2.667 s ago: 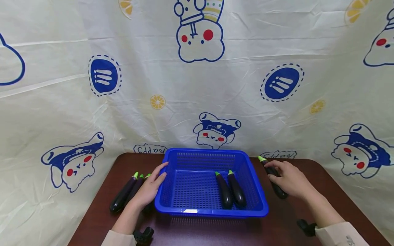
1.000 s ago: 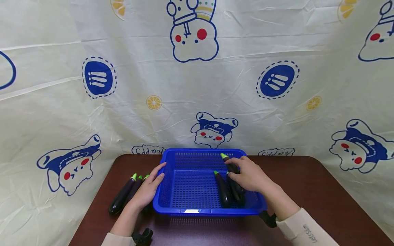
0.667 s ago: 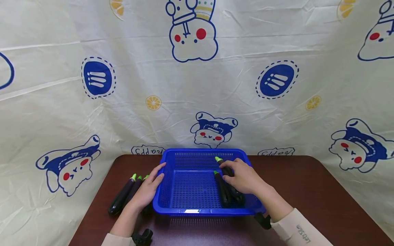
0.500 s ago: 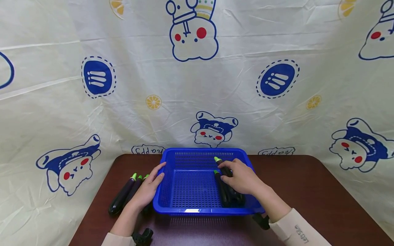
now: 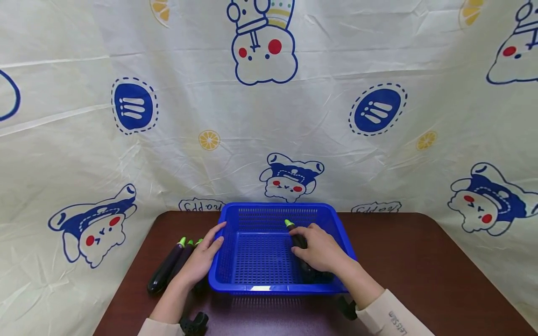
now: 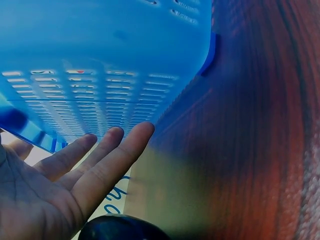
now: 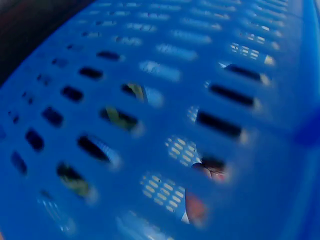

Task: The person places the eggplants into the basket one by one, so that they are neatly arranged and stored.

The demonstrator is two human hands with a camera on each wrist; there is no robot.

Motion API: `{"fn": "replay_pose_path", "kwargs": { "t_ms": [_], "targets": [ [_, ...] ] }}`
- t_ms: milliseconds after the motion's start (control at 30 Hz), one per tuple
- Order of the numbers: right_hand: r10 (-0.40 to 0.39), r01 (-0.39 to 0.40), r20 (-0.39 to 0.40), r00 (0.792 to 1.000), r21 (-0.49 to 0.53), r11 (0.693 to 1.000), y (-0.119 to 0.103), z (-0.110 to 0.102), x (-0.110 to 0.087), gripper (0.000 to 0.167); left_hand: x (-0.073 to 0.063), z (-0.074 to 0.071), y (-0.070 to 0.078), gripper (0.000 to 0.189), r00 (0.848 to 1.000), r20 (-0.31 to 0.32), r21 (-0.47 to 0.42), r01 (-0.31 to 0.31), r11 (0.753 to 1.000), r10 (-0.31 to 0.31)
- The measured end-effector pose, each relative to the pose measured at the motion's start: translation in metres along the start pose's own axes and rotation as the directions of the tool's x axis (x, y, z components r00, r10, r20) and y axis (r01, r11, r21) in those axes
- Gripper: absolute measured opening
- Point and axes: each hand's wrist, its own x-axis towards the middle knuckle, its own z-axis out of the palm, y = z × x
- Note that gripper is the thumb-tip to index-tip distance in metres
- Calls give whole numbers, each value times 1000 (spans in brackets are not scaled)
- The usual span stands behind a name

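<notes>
- Hands: I count two, well apart, with one blue basket point(image 5: 269, 290) between them.
- Right hand point(image 5: 320, 249): thumb and fingers grip one eggplant point(image 5: 299, 240) inside the basket, green stem end pointing away from the wrist.
- Under the right hand: further dark eggplants point(image 5: 310, 276) overlap; I cannot tell their exact number.
- Left hand point(image 5: 200, 262): fingers extended, touching the basket's side nearest that hand; nothing gripped.
- Outboard of the left hand: I count three green stem ends on the eggplant group point(image 5: 165, 271) lying side by side on the one brown table point(image 5: 407, 261); the forearm partly covers them.
- Behind both hands: one printed cloth point(image 5: 252, 112).
</notes>
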Motion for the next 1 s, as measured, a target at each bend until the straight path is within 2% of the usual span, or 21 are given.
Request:
{"fn": "replay_pose_path", "kwargs": {
  "t_ms": [300, 667, 1000],
  "targets": [
    [3, -3, 5, 1000, -14, 1000, -1, 25, 0, 40, -4, 2, -4, 46, 1000, 10, -20, 28, 999, -28],
    [-3, 3, -26, 1000, -25, 1000, 0, 45, 6, 39, 0, 4, -5, 46, 1000, 16, -42, 20, 999, -20],
    [6, -13, -65, 998, -118, 993, -4, 55, 11, 38, 0, 0, 1, 46, 1000, 9, -37, 11, 999, -11]
  ]
}}
